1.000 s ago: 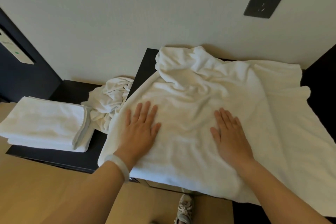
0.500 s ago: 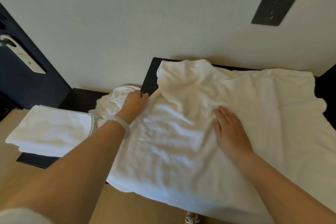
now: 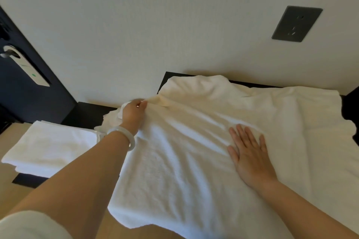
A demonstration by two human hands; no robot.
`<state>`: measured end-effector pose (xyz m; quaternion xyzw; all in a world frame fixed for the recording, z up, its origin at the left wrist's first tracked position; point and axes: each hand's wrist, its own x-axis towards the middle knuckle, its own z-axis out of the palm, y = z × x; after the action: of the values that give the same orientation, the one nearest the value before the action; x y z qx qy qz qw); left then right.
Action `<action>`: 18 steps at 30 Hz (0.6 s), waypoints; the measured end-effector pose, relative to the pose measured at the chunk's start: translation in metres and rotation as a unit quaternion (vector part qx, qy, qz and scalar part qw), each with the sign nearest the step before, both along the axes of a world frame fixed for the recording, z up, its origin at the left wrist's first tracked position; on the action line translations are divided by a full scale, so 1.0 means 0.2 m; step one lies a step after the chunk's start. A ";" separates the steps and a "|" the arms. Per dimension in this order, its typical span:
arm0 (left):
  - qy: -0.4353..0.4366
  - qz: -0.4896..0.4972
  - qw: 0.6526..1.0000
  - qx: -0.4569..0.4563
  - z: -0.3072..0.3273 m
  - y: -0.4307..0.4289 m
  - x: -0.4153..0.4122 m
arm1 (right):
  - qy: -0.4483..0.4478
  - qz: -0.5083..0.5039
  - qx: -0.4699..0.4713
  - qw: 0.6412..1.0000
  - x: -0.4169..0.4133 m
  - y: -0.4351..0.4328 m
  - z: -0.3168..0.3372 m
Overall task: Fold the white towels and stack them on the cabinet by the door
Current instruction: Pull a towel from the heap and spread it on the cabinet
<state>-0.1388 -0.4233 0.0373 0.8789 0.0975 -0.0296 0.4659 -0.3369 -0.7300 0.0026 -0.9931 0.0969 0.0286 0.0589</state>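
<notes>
Cream textured wall (image 3: 155, 25) fills the upper view, with a dark grey rectangular wall plate (image 3: 296, 23) at upper right. At far left stands a dark blue door (image 3: 23, 99), and a white paper door hanger (image 3: 29, 68) hangs from its handle.

Against the wall, a black surface (image 3: 164, 78) carries a large white terry towel (image 3: 184, 161). The towel is spread wide and rumpled, its near edge hangs over the front, and its far part is bunched into a raised fold near the wall.

The left hand (image 3: 134, 111) reaches forward to the towel's left edge. Its fingers are curled and pinch the cloth there, lifting it into a small ridge. A pale translucent bangle (image 3: 124, 137) circles that wrist, and a white sleeve (image 3: 29, 225) shows at the bottom left corner. The right hand (image 3: 249, 153) lies flat on the middle of the towel, palm down, fingers straight and slightly spread.

Just behind the left hand, a crumpled white towel (image 3: 109, 121) sits in a heap, mostly hidden by the wrist. It lies on a low black cabinet (image 3: 87, 112) beside the door. Nearer on that cabinet, folded white towels (image 3: 50, 147) rest in a neat flat stack, close to the heap. Light wooden floor (image 3: 7, 137) shows to the left.
</notes>
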 end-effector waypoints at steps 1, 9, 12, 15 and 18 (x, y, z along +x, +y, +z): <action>0.004 -0.008 1.000 0.023 0.00 -0.02 -0.01 | 0.003 -0.004 -0.004 1.000 0.00 0.00 0.00; -0.043 -0.150 0.942 0.298 -0.07 0.02 -0.18 | 0.006 -0.002 -0.017 1.000 0.01 0.00 0.00; -0.024 -0.120 0.938 0.326 -0.08 0.03 -0.14 | 0.007 0.002 -0.018 1.000 0.00 0.00 0.00; -0.083 -0.064 0.872 0.478 -0.02 -0.13 -0.19 | 0.011 0.000 -0.020 1.000 0.00 0.00 0.00; -0.251 -0.206 0.856 0.402 -0.05 -0.39 -0.39 | 0.001 -0.002 -0.013 1.000 0.00 0.01 0.01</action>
<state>-0.2176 -0.5010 0.0273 0.9673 -0.2029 0.1382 0.0638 -0.3368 -0.7282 0.0039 -0.9936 0.0997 0.0278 0.0456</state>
